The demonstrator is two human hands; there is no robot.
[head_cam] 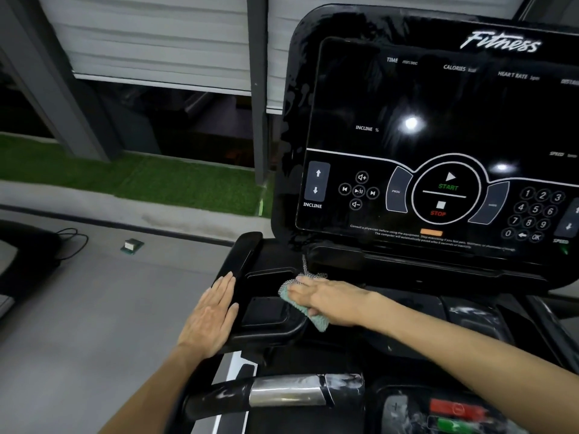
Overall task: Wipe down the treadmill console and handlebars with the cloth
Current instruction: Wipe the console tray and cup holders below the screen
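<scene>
- Head view: the cloth (319, 321), green and bunched up, is seen on the black tray (266, 311) just below the left corner of the console (438, 136).
- The cloth is pressed down by the right hand (316, 297). The fingers are laid close together on top of it, not curled round it. It is likely held flat like this so it can be rubbed over the tray.
- The left hand (208, 321) is laid flat against the outer edge of the tray, with the fingers straight and side by side. Nothing is held in it. It is probably put there to keep the body steady while the other arm reaches across.
- Wet streaks can be seen on the shiny rim of the console, so that part seems to have been wiped.
- The handlebar (282, 393), with its silver grip, is seen lower down, near the arms. It is not touched by either hand.
- A small box (131, 245) is seen on the floor, well apart from the treadmill.
</scene>
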